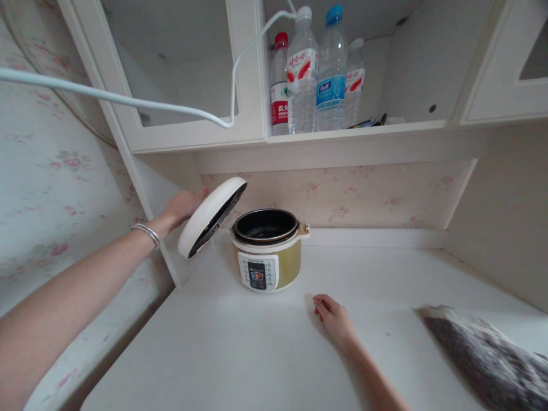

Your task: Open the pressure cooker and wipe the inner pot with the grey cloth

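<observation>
A green and white rice cooker [289, 265] stands on the white counter near the back wall, its control panel facing forward. Inside it sits a dark inner pot [265, 225]. To the left, the white lid [209, 216] is raised and steeply tilted, its black underside turned toward the pot. My left hand [186, 204] grips the lid at its far outer side; the lid hides some of the fingers. In front and to the right of the cooker, my right hand [334, 318] rests on the counter with curled fingers and nothing visible in them.
Several plastic bottles [302, 85] stand on the open cabinet shelf above. A white cable [171, 107] hangs across the upper left. At the right lies a blurred grey-brown furry item [488, 359] on the counter [222, 354]. Flowered wallpaper covers the left wall [68, 188].
</observation>
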`<act>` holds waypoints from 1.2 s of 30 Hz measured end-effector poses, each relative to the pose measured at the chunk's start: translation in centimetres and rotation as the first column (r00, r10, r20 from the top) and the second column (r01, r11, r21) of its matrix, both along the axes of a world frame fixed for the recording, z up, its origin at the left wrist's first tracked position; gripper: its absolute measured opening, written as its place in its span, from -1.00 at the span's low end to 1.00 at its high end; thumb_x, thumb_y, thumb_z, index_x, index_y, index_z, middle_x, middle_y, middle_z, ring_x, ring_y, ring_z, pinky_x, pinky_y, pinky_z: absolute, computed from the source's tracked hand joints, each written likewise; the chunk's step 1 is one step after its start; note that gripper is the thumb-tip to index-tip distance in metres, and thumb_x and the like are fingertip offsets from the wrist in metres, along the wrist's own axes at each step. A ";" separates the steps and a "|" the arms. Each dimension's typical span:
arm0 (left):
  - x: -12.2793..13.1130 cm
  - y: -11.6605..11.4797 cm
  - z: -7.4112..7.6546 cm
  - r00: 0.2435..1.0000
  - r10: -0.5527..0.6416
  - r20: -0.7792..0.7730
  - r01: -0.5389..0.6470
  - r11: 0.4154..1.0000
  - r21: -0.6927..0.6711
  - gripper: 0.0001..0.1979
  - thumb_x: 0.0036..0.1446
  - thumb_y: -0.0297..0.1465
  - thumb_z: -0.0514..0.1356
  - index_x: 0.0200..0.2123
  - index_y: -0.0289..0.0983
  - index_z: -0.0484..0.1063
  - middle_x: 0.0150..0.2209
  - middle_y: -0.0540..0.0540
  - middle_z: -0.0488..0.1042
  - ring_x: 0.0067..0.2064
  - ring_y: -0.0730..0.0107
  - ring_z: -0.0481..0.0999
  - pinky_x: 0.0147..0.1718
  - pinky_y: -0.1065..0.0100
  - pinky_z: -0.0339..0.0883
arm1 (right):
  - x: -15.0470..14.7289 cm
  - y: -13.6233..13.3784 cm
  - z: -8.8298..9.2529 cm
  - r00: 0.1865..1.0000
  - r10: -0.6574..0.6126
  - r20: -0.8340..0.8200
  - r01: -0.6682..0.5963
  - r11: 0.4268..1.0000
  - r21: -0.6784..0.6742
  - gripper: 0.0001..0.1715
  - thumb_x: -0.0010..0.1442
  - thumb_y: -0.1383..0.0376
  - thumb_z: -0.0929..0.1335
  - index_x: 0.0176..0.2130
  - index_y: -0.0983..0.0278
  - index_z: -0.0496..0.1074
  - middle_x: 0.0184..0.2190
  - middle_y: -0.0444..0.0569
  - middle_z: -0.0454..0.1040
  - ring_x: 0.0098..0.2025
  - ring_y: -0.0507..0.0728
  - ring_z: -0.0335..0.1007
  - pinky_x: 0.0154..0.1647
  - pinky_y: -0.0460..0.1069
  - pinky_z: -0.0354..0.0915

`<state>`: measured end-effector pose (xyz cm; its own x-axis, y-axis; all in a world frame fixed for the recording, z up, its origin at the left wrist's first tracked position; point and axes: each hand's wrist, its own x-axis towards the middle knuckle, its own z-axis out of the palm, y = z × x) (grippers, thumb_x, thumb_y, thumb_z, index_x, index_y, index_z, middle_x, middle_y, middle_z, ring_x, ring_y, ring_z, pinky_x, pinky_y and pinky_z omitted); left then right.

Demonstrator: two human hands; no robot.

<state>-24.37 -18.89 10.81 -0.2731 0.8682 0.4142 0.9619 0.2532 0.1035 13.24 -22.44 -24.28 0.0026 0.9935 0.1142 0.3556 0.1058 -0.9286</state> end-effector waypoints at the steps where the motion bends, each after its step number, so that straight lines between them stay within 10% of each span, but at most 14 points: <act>1: 0.3 0.1 0.0 1.000 0.013 0.007 -0.013 1.000 0.000 -0.12 0.15 0.15 -0.32 -0.23 -0.42 0.54 -0.14 -0.38 0.54 -0.14 0.02 0.52 -0.28 0.26 0.30 | -0.1 -0.1 0.1 1.000 -0.001 0.017 0.001 1.000 0.002 -0.54 0.14 0.00 0.22 -0.26 0.27 0.48 -0.53 -0.07 0.46 -0.49 0.09 0.30 -0.43 -0.04 0.13; 16: 11.9 6.8 -3.8 0.937 -0.277 -0.213 0.299 0.951 0.078 -0.26 0.18 0.12 -0.27 -0.08 -0.28 0.47 -0.13 -0.30 0.53 -0.11 0.01 0.52 -0.22 0.19 0.33 | 0.0 -0.4 0.3 1.000 -0.014 -0.004 0.014 0.999 0.029 -0.55 0.16 -0.01 0.22 -0.28 0.26 0.48 -0.54 -0.09 0.44 -0.47 0.10 0.30 -0.42 -0.05 0.15; 30: 12.1 11.7 -6.1 0.824 -0.480 -0.301 0.492 0.870 -0.038 -0.27 0.21 0.08 -0.28 -0.10 -0.28 0.49 -0.06 -0.27 0.49 -0.02 0.05 0.46 -0.08 0.21 0.25 | -0.2 -0.2 0.9 1.000 0.011 0.023 -0.011 1.000 -0.024 -0.60 0.18 0.04 0.22 -0.28 0.24 0.48 -0.54 -0.09 0.45 -0.46 0.09 0.31 -0.40 -0.05 0.15; 36: 13.1 11.2 -6.9 0.895 -0.374 -0.244 0.387 0.922 0.005 -0.26 0.19 0.10 -0.28 -0.02 -0.28 0.44 -0.08 -0.34 0.47 -0.05 -0.07 0.46 -0.14 0.10 0.26 | -0.3 -0.1 1.0 0.999 0.001 0.033 0.001 0.999 -0.039 -0.57 0.18 0.02 0.22 -0.28 0.25 0.49 -0.54 -0.07 0.45 -0.46 0.09 0.32 -0.41 -0.05 0.15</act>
